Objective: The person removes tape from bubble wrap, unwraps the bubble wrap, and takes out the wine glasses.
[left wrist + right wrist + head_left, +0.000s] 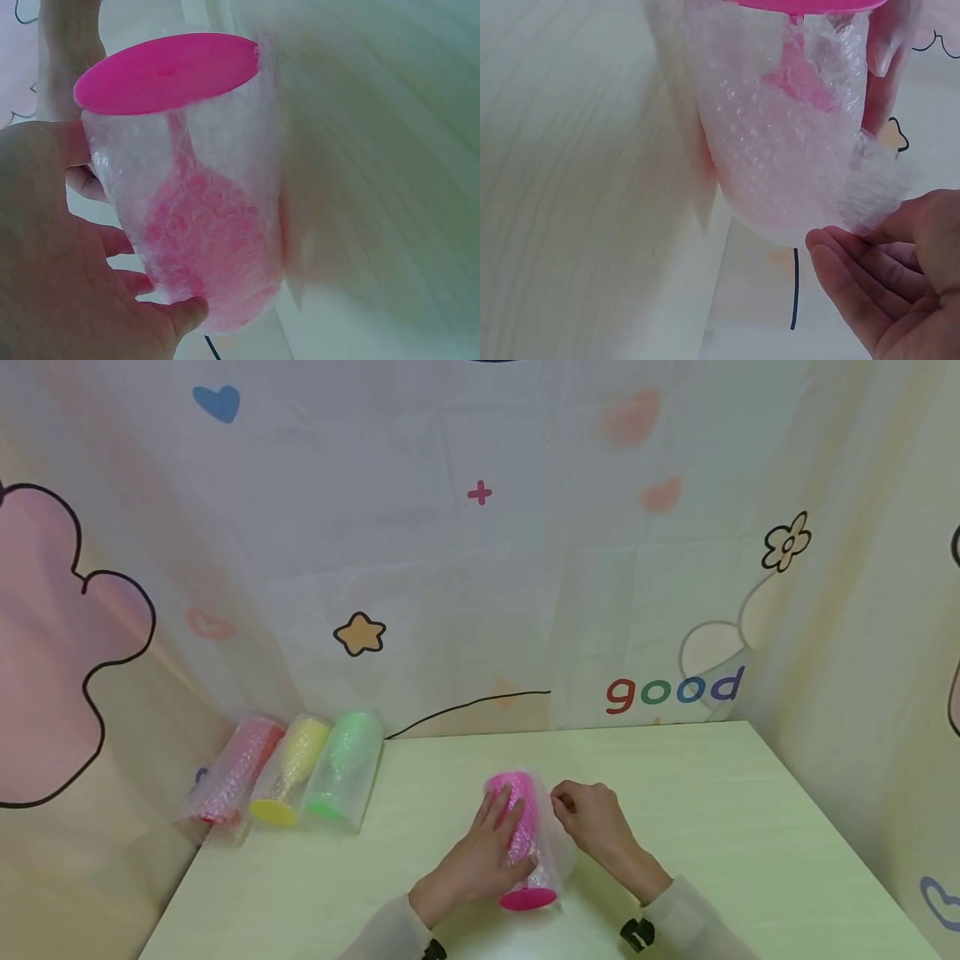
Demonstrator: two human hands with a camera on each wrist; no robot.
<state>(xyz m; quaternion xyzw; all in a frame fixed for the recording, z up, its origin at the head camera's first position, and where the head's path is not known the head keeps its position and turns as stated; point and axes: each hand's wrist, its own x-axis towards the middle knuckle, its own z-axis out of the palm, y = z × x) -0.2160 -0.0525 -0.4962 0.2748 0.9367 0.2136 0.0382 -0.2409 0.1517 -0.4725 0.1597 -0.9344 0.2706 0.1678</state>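
Note:
A bright pink goblet (166, 75) with a flat round foot lies on its side on the table, rolled in clear bubble wrap (780, 157). Its stem and bowl show through the film. My left hand (483, 852) holds the bundle from above, fingers and thumb spread around it. On the right, my right hand (596, 822) pinches a loose edge of the bubble wrap between thumb and fingers, a little away from the goblet. The right wrist view shows that film bunched at the fingertips (817, 240).
Three more wrapped goblets lie at the table's back left: a red one (219, 817), a yellow one (273, 812) and a green one (326, 807). A printed curtain (450, 568) hangs behind the pale wooden table (712, 827) and along both sides.

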